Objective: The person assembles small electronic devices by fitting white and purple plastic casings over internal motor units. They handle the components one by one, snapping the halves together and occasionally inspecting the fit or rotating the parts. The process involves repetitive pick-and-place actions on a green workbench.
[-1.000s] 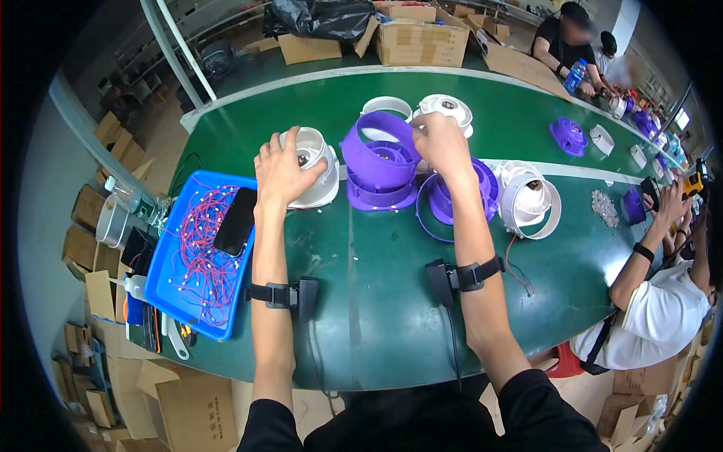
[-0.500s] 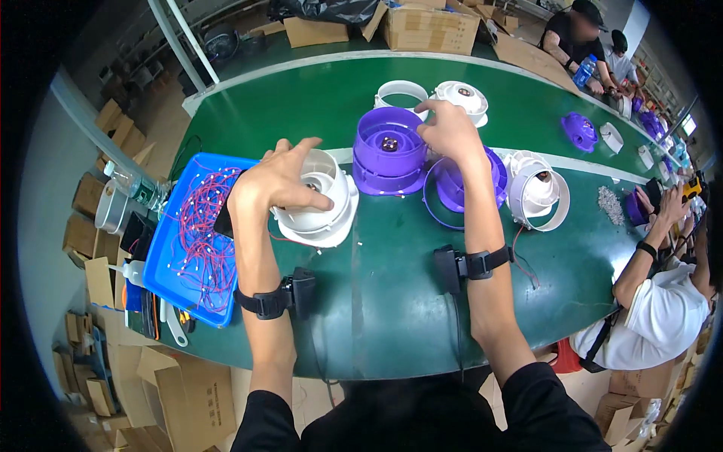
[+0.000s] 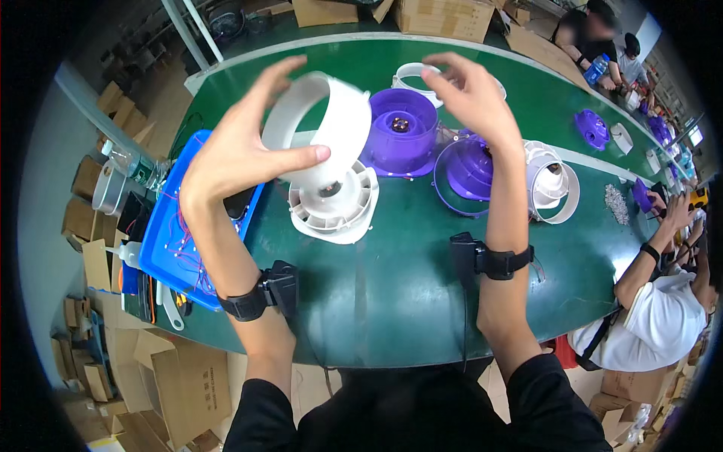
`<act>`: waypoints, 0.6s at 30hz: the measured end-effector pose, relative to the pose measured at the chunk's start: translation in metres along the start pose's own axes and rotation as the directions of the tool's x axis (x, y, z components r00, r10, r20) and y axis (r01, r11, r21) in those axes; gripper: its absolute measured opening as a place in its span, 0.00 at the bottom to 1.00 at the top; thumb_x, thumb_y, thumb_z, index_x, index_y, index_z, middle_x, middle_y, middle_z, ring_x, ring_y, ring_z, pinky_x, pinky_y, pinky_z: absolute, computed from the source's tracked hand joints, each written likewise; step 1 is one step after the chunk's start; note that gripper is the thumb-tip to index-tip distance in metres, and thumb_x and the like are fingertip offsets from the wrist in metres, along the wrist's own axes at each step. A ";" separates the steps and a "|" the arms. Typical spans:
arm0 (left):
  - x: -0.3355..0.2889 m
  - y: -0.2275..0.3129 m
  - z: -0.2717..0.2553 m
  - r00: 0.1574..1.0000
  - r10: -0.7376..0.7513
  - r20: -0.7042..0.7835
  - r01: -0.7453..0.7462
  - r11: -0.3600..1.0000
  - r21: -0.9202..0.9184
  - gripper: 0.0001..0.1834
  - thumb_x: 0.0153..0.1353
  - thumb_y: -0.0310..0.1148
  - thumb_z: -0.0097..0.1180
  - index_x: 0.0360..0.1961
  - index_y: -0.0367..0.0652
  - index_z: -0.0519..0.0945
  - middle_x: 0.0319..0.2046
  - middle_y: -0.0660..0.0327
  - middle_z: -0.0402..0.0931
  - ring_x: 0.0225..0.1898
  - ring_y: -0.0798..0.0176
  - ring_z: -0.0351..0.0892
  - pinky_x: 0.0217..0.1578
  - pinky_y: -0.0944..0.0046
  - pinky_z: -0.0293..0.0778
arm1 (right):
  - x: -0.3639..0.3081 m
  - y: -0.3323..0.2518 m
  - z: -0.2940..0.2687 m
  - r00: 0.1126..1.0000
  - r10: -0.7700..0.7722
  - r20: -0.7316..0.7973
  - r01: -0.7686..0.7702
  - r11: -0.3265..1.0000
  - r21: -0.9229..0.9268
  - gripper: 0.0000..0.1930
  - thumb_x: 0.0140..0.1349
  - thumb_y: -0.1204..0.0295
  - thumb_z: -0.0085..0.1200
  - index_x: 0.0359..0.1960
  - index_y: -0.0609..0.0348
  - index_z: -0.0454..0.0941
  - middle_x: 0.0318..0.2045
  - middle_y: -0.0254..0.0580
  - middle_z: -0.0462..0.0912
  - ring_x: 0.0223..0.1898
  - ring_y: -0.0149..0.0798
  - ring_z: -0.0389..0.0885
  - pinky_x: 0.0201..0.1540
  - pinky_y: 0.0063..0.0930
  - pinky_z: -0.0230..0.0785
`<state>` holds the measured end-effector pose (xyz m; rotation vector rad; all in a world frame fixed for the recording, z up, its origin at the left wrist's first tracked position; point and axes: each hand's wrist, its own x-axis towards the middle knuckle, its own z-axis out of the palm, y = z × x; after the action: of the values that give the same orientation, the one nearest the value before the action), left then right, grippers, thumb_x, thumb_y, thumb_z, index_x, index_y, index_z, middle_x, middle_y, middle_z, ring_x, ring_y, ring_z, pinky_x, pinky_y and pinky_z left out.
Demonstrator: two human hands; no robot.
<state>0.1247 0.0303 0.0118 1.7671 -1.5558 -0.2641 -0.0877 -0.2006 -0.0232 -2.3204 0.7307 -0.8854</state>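
My left hand (image 3: pixel 237 147) is closed round a white plastic ring (image 3: pixel 348 124), its thumb on the near side. The ring is tilted and raised above a white vaned fan base (image 3: pixel 335 215) that rests on the table. With fingers apart and nothing in them, my right hand (image 3: pixel 482 102) hovers beside a purple round housing (image 3: pixel 395 143) with a small motor in its middle. Under my right forearm lie a second purple housing (image 3: pixel 467 173) and its thin ring, partly covered. Further right is a white housing with a ring (image 3: pixel 553 188).
A blue tray (image 3: pixel 162 252) of red-and-purple wires stands left on the green table (image 3: pixel 407 301). White parts (image 3: pixel 410 75) sit at the back. Loose purple (image 3: pixel 593 129) and white pieces (image 3: pixel 621 138) lie right, where a co-worker in a white shirt (image 3: pixel 648 301) sits.
My left hand has lifted the white ring up off the white base, uncovering its vanes. My right hand has moved slightly right and away from the purple housing, its fingers spreading.
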 end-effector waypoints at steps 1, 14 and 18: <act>0.001 -0.001 0.000 0.994 0.102 -0.045 -0.103 0.994 -0.029 0.56 0.44 0.44 0.79 0.75 0.51 0.63 0.66 0.44 0.71 0.68 0.46 0.70 0.67 0.47 0.66 | -0.002 -0.013 -0.004 1.000 -0.007 0.012 0.005 0.983 0.181 0.25 0.64 0.59 0.61 0.59 0.61 0.79 0.41 0.51 0.87 0.45 0.44 0.87 0.50 0.36 0.78; 0.022 0.030 0.025 0.760 0.528 -0.379 -0.629 0.745 -0.222 0.77 0.31 0.44 0.83 0.79 0.42 0.45 0.68 0.42 0.61 0.71 0.43 0.62 0.69 0.42 0.60 | -0.025 -0.090 0.014 0.992 -0.125 0.018 0.019 0.290 0.957 0.38 0.68 0.51 0.55 0.75 0.55 0.58 0.67 0.53 0.72 0.67 0.47 0.72 0.70 0.43 0.63; 0.024 0.021 0.025 0.819 0.438 -0.370 -0.549 0.786 -0.285 0.78 0.30 0.43 0.84 0.79 0.42 0.43 0.68 0.41 0.61 0.72 0.42 0.61 0.70 0.43 0.58 | -0.023 -0.075 0.000 0.937 -0.349 -0.007 0.076 0.186 0.980 0.50 0.65 0.48 0.59 0.79 0.56 0.44 0.72 0.51 0.63 0.72 0.45 0.63 0.74 0.42 0.55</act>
<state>0.0991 -0.0012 0.0158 0.9888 -1.5688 -0.0355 -0.0805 -0.1335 0.0158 -1.2365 -0.3263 -0.8005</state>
